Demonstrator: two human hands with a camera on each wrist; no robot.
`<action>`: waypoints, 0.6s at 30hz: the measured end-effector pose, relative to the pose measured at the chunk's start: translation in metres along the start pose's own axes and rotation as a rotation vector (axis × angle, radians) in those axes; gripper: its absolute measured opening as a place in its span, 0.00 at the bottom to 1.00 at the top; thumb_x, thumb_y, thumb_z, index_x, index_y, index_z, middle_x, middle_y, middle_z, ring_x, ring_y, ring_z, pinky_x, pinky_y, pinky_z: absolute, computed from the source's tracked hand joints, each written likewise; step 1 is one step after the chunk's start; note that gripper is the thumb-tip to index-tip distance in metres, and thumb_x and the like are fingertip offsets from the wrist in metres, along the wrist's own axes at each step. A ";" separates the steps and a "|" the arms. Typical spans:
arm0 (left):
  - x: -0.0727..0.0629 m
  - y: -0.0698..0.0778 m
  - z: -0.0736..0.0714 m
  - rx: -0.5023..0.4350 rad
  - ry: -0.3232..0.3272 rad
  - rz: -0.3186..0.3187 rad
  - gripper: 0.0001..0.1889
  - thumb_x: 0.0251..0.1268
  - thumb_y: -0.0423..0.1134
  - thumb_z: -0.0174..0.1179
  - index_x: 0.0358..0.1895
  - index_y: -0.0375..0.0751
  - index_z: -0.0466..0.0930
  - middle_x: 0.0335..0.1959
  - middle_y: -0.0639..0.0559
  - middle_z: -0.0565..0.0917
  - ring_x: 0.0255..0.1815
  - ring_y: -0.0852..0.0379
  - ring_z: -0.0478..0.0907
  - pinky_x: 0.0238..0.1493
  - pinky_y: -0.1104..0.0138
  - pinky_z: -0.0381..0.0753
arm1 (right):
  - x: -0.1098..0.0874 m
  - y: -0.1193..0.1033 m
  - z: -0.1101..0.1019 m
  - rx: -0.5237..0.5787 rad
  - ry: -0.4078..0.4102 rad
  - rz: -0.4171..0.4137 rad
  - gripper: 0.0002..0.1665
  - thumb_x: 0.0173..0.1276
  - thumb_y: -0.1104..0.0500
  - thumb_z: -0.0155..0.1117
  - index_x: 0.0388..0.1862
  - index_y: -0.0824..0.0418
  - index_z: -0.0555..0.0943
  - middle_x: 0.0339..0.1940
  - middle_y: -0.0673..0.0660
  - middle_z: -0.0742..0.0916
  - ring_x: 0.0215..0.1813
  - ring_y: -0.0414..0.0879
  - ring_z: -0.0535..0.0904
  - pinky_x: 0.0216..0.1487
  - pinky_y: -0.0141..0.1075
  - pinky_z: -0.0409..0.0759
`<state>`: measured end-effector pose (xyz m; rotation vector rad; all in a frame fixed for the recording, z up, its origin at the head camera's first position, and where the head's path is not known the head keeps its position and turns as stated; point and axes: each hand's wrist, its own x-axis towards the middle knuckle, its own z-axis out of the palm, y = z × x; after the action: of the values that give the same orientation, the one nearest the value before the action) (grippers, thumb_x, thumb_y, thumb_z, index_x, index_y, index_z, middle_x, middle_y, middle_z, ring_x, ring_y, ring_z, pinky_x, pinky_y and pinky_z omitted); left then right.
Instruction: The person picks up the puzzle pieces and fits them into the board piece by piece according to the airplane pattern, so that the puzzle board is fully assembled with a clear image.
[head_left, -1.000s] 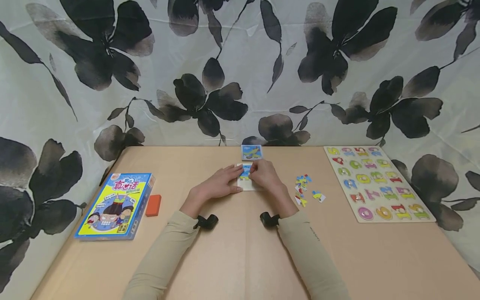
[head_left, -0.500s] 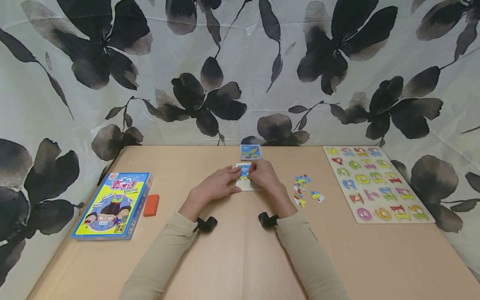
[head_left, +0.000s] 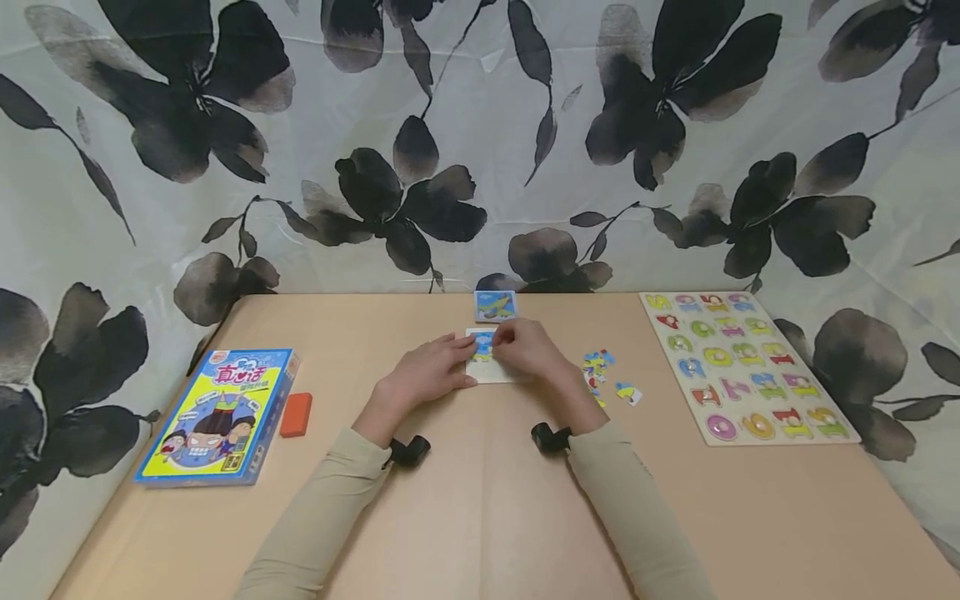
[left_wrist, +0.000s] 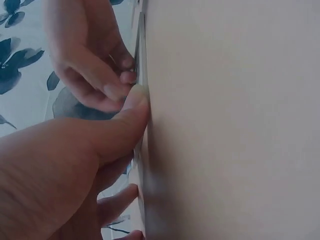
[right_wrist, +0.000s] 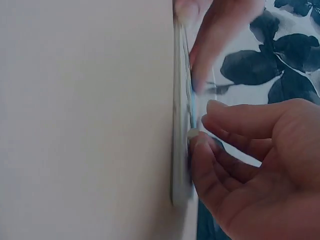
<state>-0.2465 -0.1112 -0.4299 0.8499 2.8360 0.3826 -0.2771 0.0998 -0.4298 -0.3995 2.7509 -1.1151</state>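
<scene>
A small white-framed jigsaw puzzle [head_left: 483,346] with a blue and yellow picture lies flat near the far side of the table, partly covered by both hands. My left hand [head_left: 430,367] rests on its left edge with fingers extended, and in the left wrist view the left thumb [left_wrist: 132,107] presses the frame's near edge. At the puzzle's right part, my right hand [head_left: 531,348] has its fingers curled in a pinch close over the surface. In the right wrist view, the right fingertips [right_wrist: 200,142] meet the frame; the puzzle piece between them is mostly hidden.
A picture card [head_left: 496,306] stands behind the puzzle. Loose puzzle pieces [head_left: 597,364] lie to the right, beside a large board of animal shapes [head_left: 750,371]. On the left are a blue and yellow box [head_left: 217,417] and an orange block [head_left: 296,414].
The head view has shifted slightly. My right wrist has swung a little to the right, covering some loose pieces, while its fingertips stay at the puzzle. My left hand holds its place.
</scene>
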 end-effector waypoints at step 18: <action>-0.002 0.002 0.001 0.049 0.005 -0.005 0.36 0.69 0.57 0.59 0.75 0.46 0.63 0.78 0.52 0.63 0.79 0.42 0.58 0.72 0.45 0.66 | -0.067 0.073 -0.086 -0.154 0.063 0.108 0.14 0.64 0.65 0.65 0.50 0.64 0.82 0.44 0.61 0.82 0.45 0.53 0.74 0.46 0.40 0.76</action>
<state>-0.2441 -0.1108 -0.4299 0.8517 2.8628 0.3160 -0.2474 0.2271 -0.4173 -0.2336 2.8849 -0.9095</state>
